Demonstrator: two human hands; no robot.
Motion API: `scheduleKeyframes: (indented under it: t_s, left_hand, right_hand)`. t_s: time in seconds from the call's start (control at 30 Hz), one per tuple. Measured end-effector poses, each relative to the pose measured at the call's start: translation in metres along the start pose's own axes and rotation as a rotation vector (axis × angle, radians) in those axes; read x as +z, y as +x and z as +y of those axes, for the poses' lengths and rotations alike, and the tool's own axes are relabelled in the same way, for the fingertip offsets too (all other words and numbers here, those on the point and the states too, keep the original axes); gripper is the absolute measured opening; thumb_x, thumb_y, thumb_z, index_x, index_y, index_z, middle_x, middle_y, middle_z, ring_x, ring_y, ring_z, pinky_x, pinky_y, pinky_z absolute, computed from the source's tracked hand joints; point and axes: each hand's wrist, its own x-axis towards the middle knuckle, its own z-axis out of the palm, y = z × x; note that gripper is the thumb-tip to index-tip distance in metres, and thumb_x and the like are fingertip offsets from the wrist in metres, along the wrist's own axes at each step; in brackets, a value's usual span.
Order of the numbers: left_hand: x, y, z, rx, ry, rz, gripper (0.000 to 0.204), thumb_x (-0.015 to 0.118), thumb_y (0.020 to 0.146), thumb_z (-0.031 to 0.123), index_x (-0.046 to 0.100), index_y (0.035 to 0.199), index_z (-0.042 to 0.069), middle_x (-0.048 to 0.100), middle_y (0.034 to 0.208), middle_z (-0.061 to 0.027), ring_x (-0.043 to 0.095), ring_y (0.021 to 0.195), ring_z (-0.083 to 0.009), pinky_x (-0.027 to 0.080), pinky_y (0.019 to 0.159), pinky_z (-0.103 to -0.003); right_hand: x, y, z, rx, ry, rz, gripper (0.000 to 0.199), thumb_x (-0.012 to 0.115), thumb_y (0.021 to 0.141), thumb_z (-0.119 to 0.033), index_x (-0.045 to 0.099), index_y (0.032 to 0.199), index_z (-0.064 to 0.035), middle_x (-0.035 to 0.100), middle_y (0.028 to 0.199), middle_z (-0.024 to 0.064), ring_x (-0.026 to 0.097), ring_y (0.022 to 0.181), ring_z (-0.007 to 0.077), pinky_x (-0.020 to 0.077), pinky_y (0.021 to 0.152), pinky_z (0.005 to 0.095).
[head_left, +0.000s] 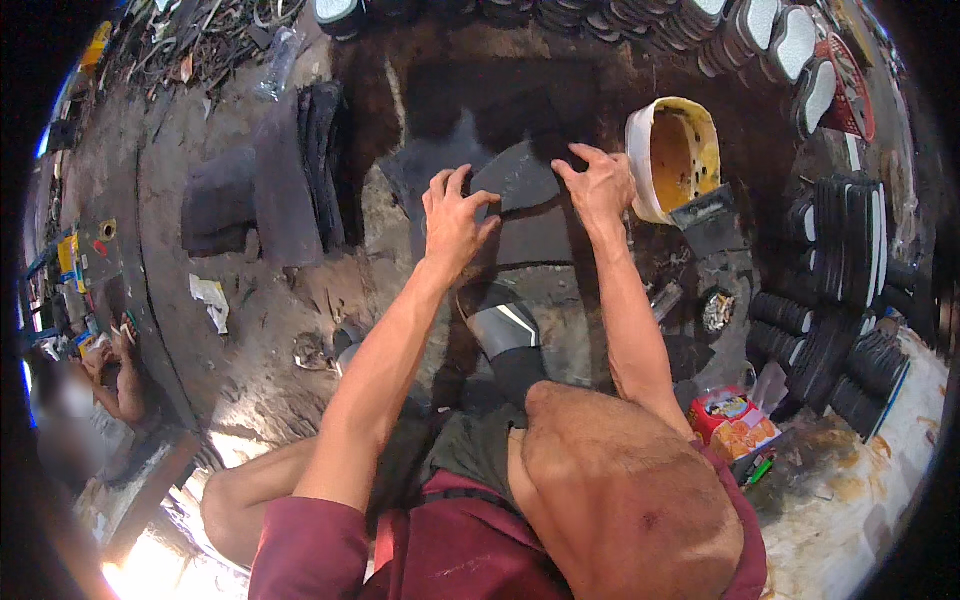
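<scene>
Between my hands a thin, dark grey sole-shaped piece [517, 177] lies low over a black sheet [535, 235]. At its left end, the bent index finger and thumb of my left hand [458, 218] close on the edge; the other fingers are raised. My right hand [598, 187] has its thumb and curled index finger at the right end, in a loose pinch. The fingertips partly hide where they meet the piece. Another dark sheet with a pale, dusty patch [440, 160] lies just beyond my left hand.
A whitish tub with a yellowish inside [642, 165] stands right of my right hand. Dark folded sheets [290, 175] are at the left. Stacked soles [845, 245] line the right side, more along the far edge [690, 25]. A person [120, 385] sits at far left.
</scene>
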Motion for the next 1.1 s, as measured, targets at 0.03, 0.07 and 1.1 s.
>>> scheduleKeyframes:
  t_s: [0.03,0.07,1.1]
  left_hand:
    - [-0.005,0.001,-0.001,-0.026,-0.056,-0.018,0.039,0.088,0.070,0.016,0.080,0.108,0.018,0.058,0.142,-0.0134,0.050,0.128,-0.0353,0.043,0.104,-0.049]
    - [-0.013,0.003,0.000,-0.042,-0.125,-0.042,0.038,0.088,0.070,0.016,0.080,0.108,0.019,0.058,0.141,-0.0135,0.050,0.129,-0.0356,0.042,0.105,-0.050]
    - [-0.142,-0.030,0.080,-0.643,-1.792,-0.128,0.043,0.058,0.107,0.016,0.051,0.147,0.002,0.066,0.135,-0.0084,0.067,0.118,-0.0175,0.056,0.102,-0.036]
  right_hand:
    - [-0.005,-0.002,-0.005,-0.011,0.042,0.007,0.054,0.085,0.081,-0.038,0.074,0.127,-0.0124,0.067,0.132,0.0201,0.059,0.124,0.0359,0.0500,0.102,0.0437]
    - [-0.012,-0.004,-0.010,-0.065,0.103,0.070,0.054,0.083,0.082,-0.039,0.074,0.127,-0.0116,0.066,0.135,0.0196,0.054,0.133,0.0358,0.0477,0.106,0.0455]
    - [-0.130,-0.074,-0.090,-0.501,0.703,-0.069,0.051,0.089,0.079,-0.025,0.073,0.127,-0.0123,0.063,0.140,0.0139,0.057,0.133,0.0330,0.0454,0.110,0.0449]
